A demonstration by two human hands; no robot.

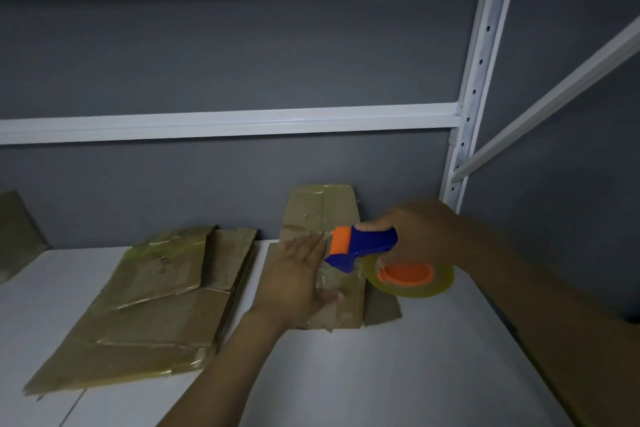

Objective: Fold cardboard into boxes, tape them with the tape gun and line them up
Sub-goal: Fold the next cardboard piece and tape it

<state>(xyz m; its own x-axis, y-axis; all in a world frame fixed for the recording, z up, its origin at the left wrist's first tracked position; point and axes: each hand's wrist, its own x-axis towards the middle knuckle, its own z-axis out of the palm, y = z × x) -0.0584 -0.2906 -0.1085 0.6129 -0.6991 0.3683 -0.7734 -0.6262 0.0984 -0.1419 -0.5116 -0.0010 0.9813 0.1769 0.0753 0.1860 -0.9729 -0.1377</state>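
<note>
The left hand (301, 274) lies flat with its fingers straight and together, palm down on the cardboard box (346, 312) in front of the person. It grips nothing and only presses. This is probably to keep the flaps down and stop the box sliding while tape goes on. How fully the box is formed cannot be told; one panel rises beyond the fingertips toward the wall.

The right hand (420, 236) has its fingers curled round the handle of the tape gun (367, 246). The gun's orange front end sits just beside the left fingertips, at the cardboard surface. The tape roll (412, 279) hangs below the right hand, just off the box's edge. A glossy strip beside the left palm looks like tape already laid, so the seam seems to be mid-taping.

A stack of flattened cardboard (149, 305) lies left of the left hand on the worktop (346, 385), near but apart, likely waiting its turn.
</note>
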